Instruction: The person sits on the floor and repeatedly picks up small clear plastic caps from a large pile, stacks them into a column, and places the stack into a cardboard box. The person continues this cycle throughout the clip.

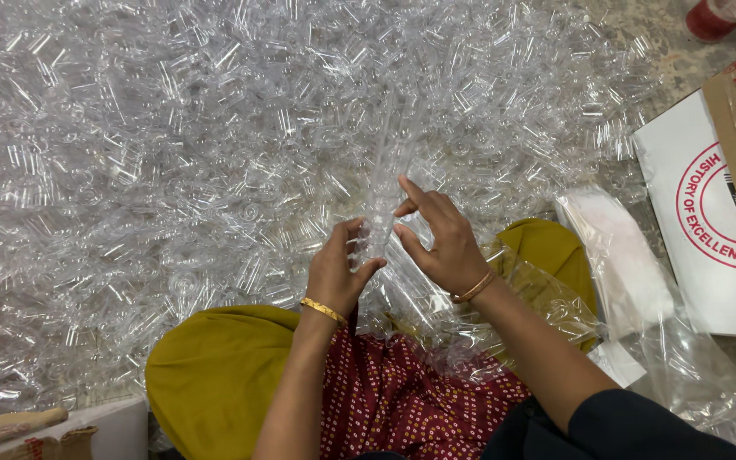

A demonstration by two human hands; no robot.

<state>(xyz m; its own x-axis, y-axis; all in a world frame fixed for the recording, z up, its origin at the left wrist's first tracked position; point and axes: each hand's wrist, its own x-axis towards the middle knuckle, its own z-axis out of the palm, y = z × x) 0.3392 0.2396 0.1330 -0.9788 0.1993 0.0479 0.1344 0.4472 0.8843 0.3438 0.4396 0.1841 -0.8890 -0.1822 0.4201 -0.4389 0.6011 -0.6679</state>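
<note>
- Between the two hands, near the middle of the view, stands a stack of clear cups [382, 183], pushed one inside the other into a long see-through tube
- Its long side runs up and away from the person, with the near end by the fingers and the far end leaning a little to the right over the pile
- The left hand [336, 271] is curled around the near end of the stack, thumb on one side and fingers on the other, so it grips the stack
- The right hand [440, 243] is about half open (the first finger points up and away); its thumb and first finger touch the right side of the stack, just across from the left hand
- Each wrist has a gold bangle [323, 310]
- All around and behind the stack lies a big heap of loose clear cups [155, 153] that covers most of the floor
- Under the arms you can see mustard yellow trousers [215, 375] and a red dotted cloth [402, 396]
- To the right lie crinkly clear plastic bags [615, 255] and a white and brown cardboard box [709, 221] with round red marks, well apart from the hands
</note>
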